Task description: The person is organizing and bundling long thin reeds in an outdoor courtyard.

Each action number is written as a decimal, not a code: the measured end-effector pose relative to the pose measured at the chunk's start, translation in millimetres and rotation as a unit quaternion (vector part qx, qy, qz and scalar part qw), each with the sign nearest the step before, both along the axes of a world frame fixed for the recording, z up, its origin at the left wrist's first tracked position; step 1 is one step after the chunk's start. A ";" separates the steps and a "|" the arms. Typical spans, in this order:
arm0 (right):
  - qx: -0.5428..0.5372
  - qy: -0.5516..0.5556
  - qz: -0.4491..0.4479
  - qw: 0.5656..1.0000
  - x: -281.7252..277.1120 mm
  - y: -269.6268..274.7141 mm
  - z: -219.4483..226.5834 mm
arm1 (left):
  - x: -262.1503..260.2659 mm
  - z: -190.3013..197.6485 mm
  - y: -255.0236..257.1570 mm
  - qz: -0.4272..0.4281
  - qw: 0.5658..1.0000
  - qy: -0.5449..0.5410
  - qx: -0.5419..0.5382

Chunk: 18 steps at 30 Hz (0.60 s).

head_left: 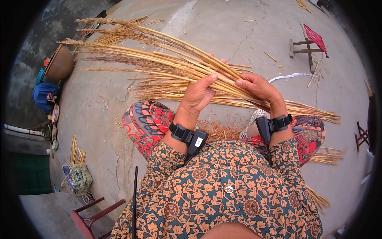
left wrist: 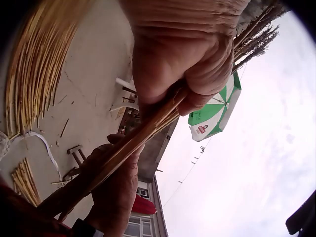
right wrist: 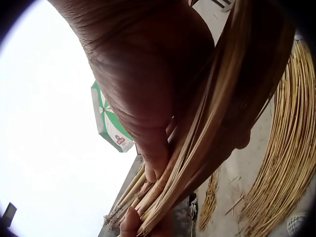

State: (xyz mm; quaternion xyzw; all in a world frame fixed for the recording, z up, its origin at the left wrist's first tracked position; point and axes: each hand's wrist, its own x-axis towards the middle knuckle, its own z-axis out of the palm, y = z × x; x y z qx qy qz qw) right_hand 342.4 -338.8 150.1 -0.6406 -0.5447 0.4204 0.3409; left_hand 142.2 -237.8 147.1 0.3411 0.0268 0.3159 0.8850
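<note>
Across the person's lap, both hands hold a loose bundle of dry, straw-coloured stalks (head_left: 187,67) whose feathery heads fan out to the left. The left hand (head_left: 199,93) grips the bundle near its middle, thumb over the top and fingertips showing beyond the far side. Closer to the butt ends, the right hand (head_left: 260,87) clasps the same stalks, its thumb lying along them. In the left wrist view, the bundle (left wrist: 133,143) runs diagonally between both hands. Beneath it on the ground lies a wide layer of similar stalks (head_left: 310,110), partly hidden by the held bundle.
A folding stool (head_left: 314,40) with a red woven seat stands at the far right, near a white strip (head_left: 292,75). Chaff (head_left: 221,129) litters the ground between the knees. At left are a brown pot (head_left: 59,63), a woven basket (head_left: 79,177) and a reddish stool (head_left: 83,225).
</note>
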 end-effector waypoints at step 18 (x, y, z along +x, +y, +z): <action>-0.064 0.001 -0.014 0.998 -14.5 -3.4 6.3 | 9.2 -8.2 -5.3 0.070 0.996 -0.026 -0.042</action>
